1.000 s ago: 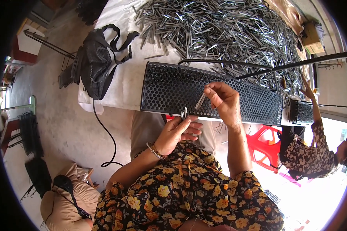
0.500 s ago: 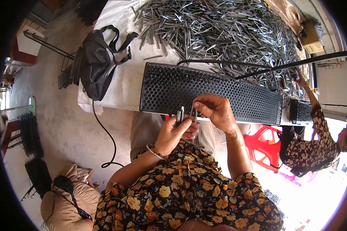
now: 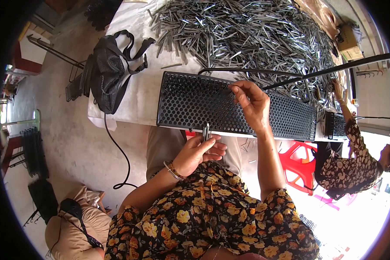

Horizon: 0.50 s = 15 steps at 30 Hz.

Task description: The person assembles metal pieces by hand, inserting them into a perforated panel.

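Observation:
My left hand [image 3: 195,154] is closed round a small bundle of thin metal strips [image 3: 207,131], which stick up past the thumb just in front of the table edge. Over the middle of a long black rack [image 3: 195,102] full of round holes, my right hand [image 3: 255,106] is held up with thumb and forefinger pinched together. What lies between those fingertips blends with the dark rack, and I cannot make it out. Dark pieces stand in the holes along the rack's far left part.
A large heap of loose metal strips [image 3: 255,39] covers the table behind the rack. A black bag [image 3: 108,73] lies at the table's left end. Dark bars cross above the rack. At right are a red plastic stool [image 3: 297,164] and another person reaching toward the heap [image 3: 355,147].
My right hand has moved up and away from my left hand, from beside the strips to over the rack. My left hand stays low with its bundle, shifted slightly.

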Each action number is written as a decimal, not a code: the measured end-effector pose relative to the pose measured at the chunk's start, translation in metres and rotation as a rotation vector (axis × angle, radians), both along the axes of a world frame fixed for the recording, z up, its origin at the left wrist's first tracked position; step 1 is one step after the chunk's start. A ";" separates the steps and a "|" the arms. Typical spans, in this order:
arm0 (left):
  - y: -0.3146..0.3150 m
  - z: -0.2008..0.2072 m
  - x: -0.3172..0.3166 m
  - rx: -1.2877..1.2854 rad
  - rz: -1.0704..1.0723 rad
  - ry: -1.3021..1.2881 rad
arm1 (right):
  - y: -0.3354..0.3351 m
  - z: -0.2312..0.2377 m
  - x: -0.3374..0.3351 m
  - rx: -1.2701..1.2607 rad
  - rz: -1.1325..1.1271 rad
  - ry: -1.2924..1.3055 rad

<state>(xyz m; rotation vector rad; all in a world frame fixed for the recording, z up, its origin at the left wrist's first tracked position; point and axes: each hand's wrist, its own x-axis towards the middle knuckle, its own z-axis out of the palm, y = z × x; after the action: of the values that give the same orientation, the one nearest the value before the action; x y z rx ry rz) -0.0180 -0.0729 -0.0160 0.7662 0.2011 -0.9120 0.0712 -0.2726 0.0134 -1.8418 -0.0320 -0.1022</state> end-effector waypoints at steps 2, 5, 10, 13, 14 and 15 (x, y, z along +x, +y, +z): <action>0.001 -0.006 -0.001 -0.042 0.015 0.041 | -0.003 -0.010 0.005 -0.046 0.020 -0.016; 0.001 -0.005 -0.002 -0.052 0.036 0.026 | -0.003 -0.018 0.006 -0.030 0.023 -0.033; 0.000 -0.005 0.001 -0.090 0.089 0.040 | 0.002 -0.017 0.008 -0.090 0.032 -0.074; 0.002 -0.008 0.001 -0.080 0.112 0.076 | 0.002 -0.014 0.005 -0.113 -0.025 -0.062; 0.003 -0.007 0.001 -0.086 0.103 0.063 | 0.001 -0.014 0.004 -0.113 -0.023 -0.062; 0.003 -0.006 0.001 -0.092 0.093 0.051 | -0.001 -0.014 0.003 -0.120 -0.018 -0.073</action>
<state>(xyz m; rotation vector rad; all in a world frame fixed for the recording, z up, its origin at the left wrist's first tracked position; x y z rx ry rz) -0.0169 -0.0699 -0.0220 0.6436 0.2359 -0.8470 0.0746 -0.2735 -0.0007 -1.9583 -0.0738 -0.1833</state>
